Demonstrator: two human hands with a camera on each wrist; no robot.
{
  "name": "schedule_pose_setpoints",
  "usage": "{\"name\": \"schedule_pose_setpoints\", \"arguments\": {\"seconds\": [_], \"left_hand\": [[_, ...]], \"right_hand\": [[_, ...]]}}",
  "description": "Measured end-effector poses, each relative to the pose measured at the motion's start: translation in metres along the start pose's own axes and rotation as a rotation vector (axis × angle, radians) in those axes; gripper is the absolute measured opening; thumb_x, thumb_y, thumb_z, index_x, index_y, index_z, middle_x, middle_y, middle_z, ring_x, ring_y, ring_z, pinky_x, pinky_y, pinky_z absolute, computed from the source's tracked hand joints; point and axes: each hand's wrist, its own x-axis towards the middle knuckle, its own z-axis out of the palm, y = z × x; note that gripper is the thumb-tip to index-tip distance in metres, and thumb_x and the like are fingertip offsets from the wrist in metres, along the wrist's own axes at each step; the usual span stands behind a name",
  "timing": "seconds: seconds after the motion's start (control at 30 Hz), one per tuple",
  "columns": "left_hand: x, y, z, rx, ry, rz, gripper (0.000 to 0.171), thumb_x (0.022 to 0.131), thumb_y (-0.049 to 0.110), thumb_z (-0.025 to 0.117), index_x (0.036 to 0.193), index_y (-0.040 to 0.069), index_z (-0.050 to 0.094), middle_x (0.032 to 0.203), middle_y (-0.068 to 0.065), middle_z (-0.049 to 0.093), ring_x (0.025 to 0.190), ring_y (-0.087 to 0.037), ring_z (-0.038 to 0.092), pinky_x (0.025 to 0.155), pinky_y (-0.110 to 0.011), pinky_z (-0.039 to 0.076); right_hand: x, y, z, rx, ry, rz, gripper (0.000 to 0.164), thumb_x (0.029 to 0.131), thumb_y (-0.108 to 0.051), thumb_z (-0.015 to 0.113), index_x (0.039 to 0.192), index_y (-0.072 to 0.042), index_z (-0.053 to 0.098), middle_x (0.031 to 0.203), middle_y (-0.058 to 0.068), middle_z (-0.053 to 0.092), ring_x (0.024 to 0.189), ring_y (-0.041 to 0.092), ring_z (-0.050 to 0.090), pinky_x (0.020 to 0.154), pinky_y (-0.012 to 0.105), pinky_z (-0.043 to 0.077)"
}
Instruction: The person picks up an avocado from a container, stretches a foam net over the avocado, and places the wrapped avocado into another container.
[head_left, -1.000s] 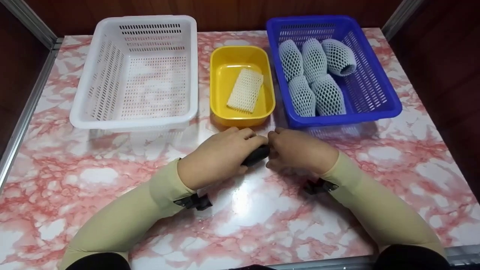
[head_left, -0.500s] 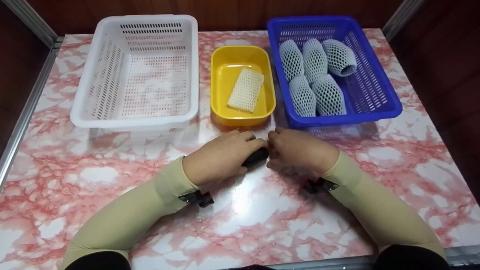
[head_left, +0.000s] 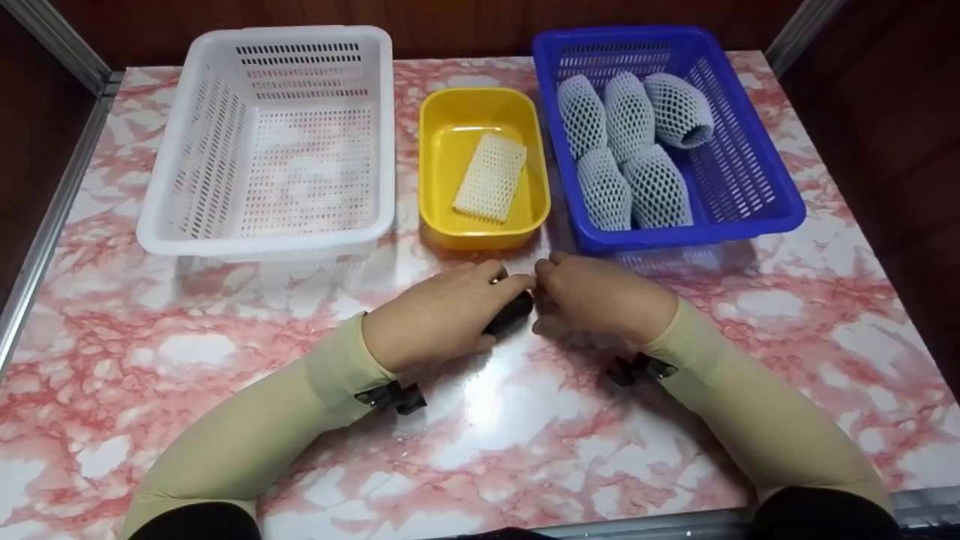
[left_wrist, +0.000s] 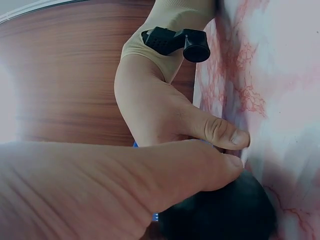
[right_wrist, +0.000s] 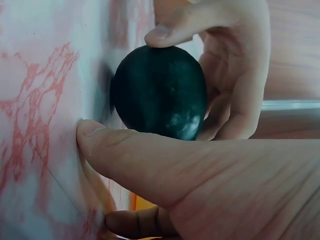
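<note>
A dark, glossy, egg-shaped fruit (right_wrist: 160, 92) lies low at the tabletop in my left hand (head_left: 442, 315). In the right wrist view, the left thumb presses one side of it while the fingers curve around behind. The fruit is largely covered by that hand in the head view. My right hand (head_left: 600, 300) rests beside the fruit's right end, fingertips down at the tabletop. Between its thumb and fingers, the right wrist view shows a gap with nothing held. A folded white foam net (head_left: 491, 178) lies inside the yellow tub (head_left: 480, 238) just beyond the hands.
At the back left stands a white slotted basket (head_left: 262, 246) with nothing in it. The blue basket (head_left: 675, 238) at the back right holds several net-covered pieces (head_left: 656, 187). Dark wooden panels (head_left: 465, 26) border the marbled red-and-white tabletop (head_left: 480, 465).
Over the last second the left hand shifts slightly right and down, still gripping the fruit. The right hand, tub and baskets stay as they were.
</note>
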Motion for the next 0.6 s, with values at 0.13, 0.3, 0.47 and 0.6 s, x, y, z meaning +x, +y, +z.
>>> {"name": "schedule_pose_setpoints", "arguments": {"seconds": [0.13, 0.3, 0.47, 0.6], "left_hand": [[-0.0005, 0.0000, -0.0005, -0.001, -0.002, 0.000, 0.081, 0.092, 0.020, 0.089, 0.161, 0.016, 0.047, 0.135, -0.013, 0.062, 0.118, -0.031, 0.066, 0.109, -0.048, 0.056], [-0.0008, 0.0011, -0.0010, 0.003, -0.002, -0.005, 0.078, 0.092, 0.023, 0.089, 0.159, 0.017, 0.049, 0.133, -0.013, 0.062, 0.114, -0.029, 0.066, 0.105, -0.048, 0.058], [-0.0012, 0.0026, -0.0021, 0.014, -0.013, -0.020, 0.077, 0.095, 0.028, 0.086, 0.161, 0.017, 0.047, 0.133, -0.013, 0.062, 0.113, -0.030, 0.067, 0.105, -0.048, 0.057], [-0.0004, 0.0027, -0.0022, 0.026, -0.026, -0.036, 0.076, 0.098, 0.033, 0.083, 0.162, 0.018, 0.046, 0.134, -0.012, 0.062, 0.113, -0.030, 0.066, 0.104, -0.048, 0.058]], "right_hand": [[0.0001, 0.0001, 0.0001, -0.016, 0.002, -0.007, 0.050, 0.093, -0.042, 0.084, 0.112, 0.001, 0.068, 0.097, 0.013, 0.069, 0.091, 0.029, 0.066, 0.086, 0.047, 0.062], [-0.0004, -0.0001, 0.0001, -0.011, 0.011, -0.003, 0.050, 0.093, -0.041, 0.085, 0.114, 0.001, 0.068, 0.098, 0.013, 0.069, 0.089, 0.029, 0.067, 0.086, 0.047, 0.062], [-0.0007, -0.0006, -0.0002, 0.000, 0.012, 0.002, 0.050, 0.092, -0.041, 0.085, 0.114, 0.000, 0.069, 0.099, 0.013, 0.070, 0.090, 0.028, 0.067, 0.086, 0.047, 0.062], [-0.0004, -0.0009, -0.0001, 0.009, 0.008, 0.014, 0.050, 0.091, -0.041, 0.086, 0.115, 0.000, 0.069, 0.101, 0.013, 0.069, 0.092, 0.029, 0.066, 0.087, 0.047, 0.062]]}}
